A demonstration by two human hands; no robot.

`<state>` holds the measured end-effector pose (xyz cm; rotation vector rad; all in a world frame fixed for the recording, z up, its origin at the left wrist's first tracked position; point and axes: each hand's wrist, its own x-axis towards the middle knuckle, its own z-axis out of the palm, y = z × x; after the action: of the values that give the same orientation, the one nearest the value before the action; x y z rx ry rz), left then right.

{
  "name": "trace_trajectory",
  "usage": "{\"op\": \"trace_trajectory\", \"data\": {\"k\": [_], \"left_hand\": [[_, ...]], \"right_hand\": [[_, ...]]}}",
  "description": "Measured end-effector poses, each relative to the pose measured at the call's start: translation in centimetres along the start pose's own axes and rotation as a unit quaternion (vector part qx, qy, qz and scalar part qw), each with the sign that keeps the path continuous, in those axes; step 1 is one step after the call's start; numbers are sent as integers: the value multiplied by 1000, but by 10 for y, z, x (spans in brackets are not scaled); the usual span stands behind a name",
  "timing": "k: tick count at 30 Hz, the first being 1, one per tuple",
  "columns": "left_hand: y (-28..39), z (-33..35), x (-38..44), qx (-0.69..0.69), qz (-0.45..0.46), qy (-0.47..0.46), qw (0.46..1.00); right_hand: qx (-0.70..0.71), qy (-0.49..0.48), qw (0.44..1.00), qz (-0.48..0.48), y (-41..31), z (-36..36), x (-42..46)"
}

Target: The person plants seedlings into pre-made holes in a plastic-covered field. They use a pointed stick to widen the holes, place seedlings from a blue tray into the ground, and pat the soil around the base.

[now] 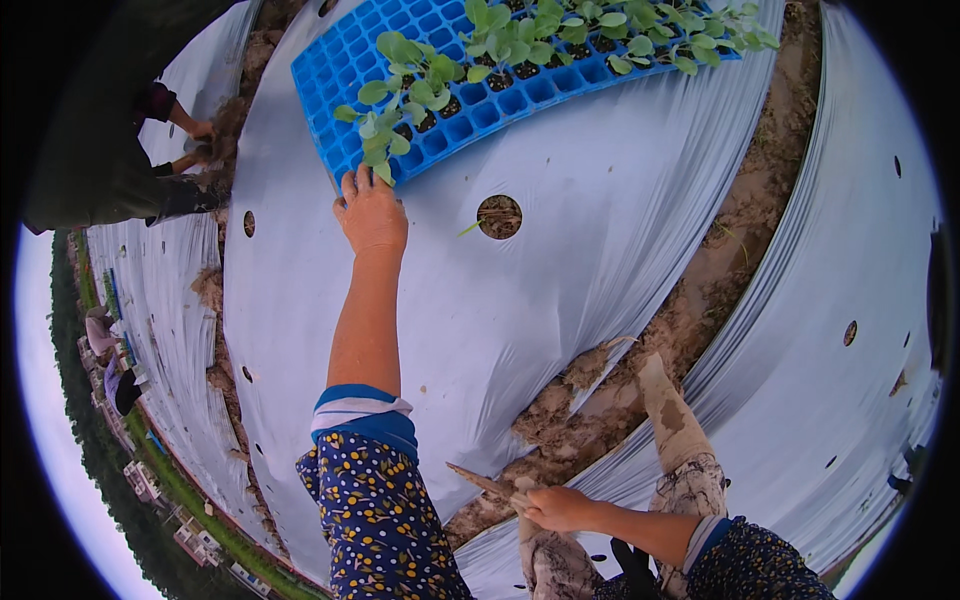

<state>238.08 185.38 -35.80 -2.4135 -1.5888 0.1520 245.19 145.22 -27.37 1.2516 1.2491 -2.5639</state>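
Note:
My left hand (373, 217) is stretched out to the near corner of a blue plastic seedling tray (457, 131), its fingers over the rim. Leafy seedlings (409, 90) stand in some cells, one right at my fingertips; many other cells are empty. The tray lies on silvery plastic mulch film (450, 300). Low by my knees, my right hand (559, 508) is closed around a pointed, muddy stick-like tool (480, 478), tip towards the left. Between tray and tool, a round planting hole (499, 217) in the film shows soil and a green blade.
A muddy furrow (675, 315) runs beside the bed, with my mud-covered leg (675, 412) in it. Another film-covered bed (810, 300) lies to the right. At left, a bending person's hands (199, 142) work near soil. Farther off are other people (120, 386).

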Motion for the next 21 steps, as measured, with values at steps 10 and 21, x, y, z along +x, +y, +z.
{"op": "trace_trajectory", "data": {"k": [10, 21], "left_hand": [[-8, -44, -4, -87, 49, -130, 986], [49, -24, -37, -347, -29, -55, 936]], "right_hand": [[-1, -10, 1000, 25, -4, -7, 1], [-32, 3, 999, 41, 5, 10, 9]]}}
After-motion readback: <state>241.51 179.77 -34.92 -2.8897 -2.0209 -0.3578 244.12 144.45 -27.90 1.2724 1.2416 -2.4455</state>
